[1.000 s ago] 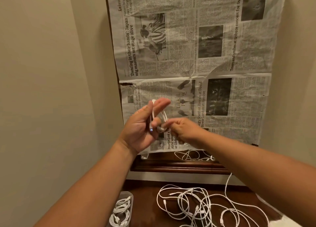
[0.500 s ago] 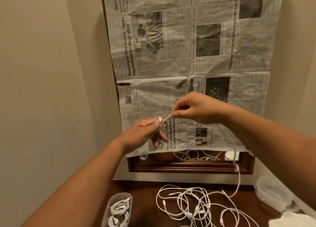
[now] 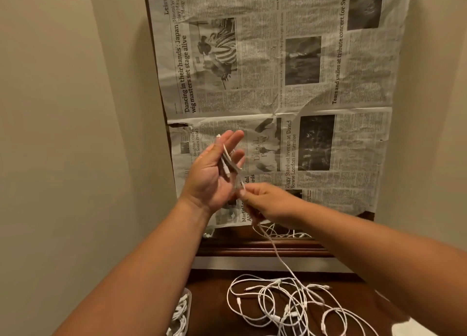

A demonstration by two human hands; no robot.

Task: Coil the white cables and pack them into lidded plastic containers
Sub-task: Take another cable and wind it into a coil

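My left hand (image 3: 212, 176) is raised with its palm toward me and its fingers straight. A white cable (image 3: 226, 158) lies in loops across those fingers. Just below it, my right hand (image 3: 267, 204) pinches the same cable at the fingertips. From there the cable runs down to a loose tangle of white cables (image 3: 290, 308) on the dark wooden table (image 3: 209, 297). A clear plastic container (image 3: 182, 315) with coiled white cables inside stands at the table's left edge, partly behind my left forearm. No lid is on it.
Newspaper sheets (image 3: 278, 82) cover a wood-framed panel (image 3: 252, 247) on the wall behind the table. Beige walls close in on both sides. A white object (image 3: 414, 328) shows at the bottom right corner, partly hidden by my right arm.
My left hand has turned palm up with its fingers straightened. My right hand has come down from above it to below it, laying the cable over the left fingers.
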